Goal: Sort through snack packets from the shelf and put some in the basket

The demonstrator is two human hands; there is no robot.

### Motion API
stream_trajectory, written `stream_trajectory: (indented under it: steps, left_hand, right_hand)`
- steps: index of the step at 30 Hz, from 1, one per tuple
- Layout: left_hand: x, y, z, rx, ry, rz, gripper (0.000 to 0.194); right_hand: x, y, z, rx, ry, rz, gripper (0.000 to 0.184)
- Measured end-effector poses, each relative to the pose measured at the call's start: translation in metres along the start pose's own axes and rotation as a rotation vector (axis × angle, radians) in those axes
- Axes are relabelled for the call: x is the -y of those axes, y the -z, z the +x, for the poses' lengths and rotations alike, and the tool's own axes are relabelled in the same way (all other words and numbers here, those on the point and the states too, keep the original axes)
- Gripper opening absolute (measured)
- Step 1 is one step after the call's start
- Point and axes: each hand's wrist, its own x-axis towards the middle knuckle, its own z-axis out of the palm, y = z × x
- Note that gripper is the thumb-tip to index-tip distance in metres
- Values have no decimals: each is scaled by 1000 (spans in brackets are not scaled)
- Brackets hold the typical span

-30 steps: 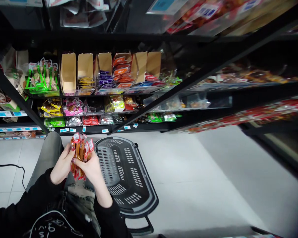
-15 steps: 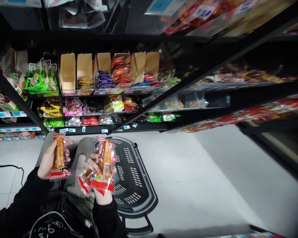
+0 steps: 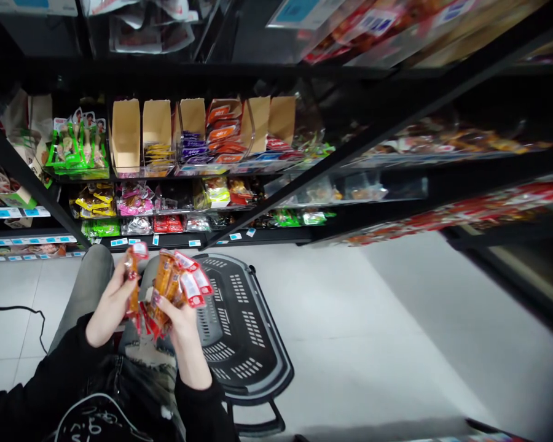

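Observation:
Above my lap, my left hand (image 3: 113, 301) is closed on a clear snack packet (image 3: 133, 282) with a brown bar-like food inside and a red-and-white end. My right hand (image 3: 179, 319) grips several similar snack packets (image 3: 166, 279), fanned out, their red-and-white label ends pointing up and to the right. The two hands are close together, and the packets nearly meet between them. Some fingers of each hand are hidden behind the packets.
A black basket (image 3: 253, 328) with slotted holes and a handle stands on the pale tiled floor to my right. Ahead, dark shelves hold cardboard boxes (image 3: 126, 136) and bagged snacks (image 3: 92, 199). A black cable (image 3: 13, 308) lies at the left.
My hands have drawn closer together. My right hand has turned over, so its packets now point up and right. The packet in my left hand has turned edge-on.

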Motion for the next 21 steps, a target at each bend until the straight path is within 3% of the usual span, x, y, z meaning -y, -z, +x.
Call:
stream_trajectory:
  steps: [4, 6, 12, 16, 19, 21]
  left_hand:
    - [8, -4, -3, 206, -51, 123, 54]
    - [6, -7, -5, 256, -72, 218, 53]
    - [16, -18, -2, 174, -120, 478, 55]
    - [43, -15, 5, 242, -82, 319, 58]
    - [62, -11, 7, 346, 79, 75, 66]
    - [72, -10, 7, 411, 157, 26, 68]
  right_hand:
    - [-1, -4, -2, 72, 58, -58, 60]
    - [-1, -1, 0, 102, 49, -37, 60]
    - [3, 10, 5, 173, 68, -19, 61]
    - [6, 16, 8, 193, 57, -114, 61]
    - [0, 24, 9, 169, 36, -198, 58]
    - [-8, 34, 9, 128, 15, -201, 53]
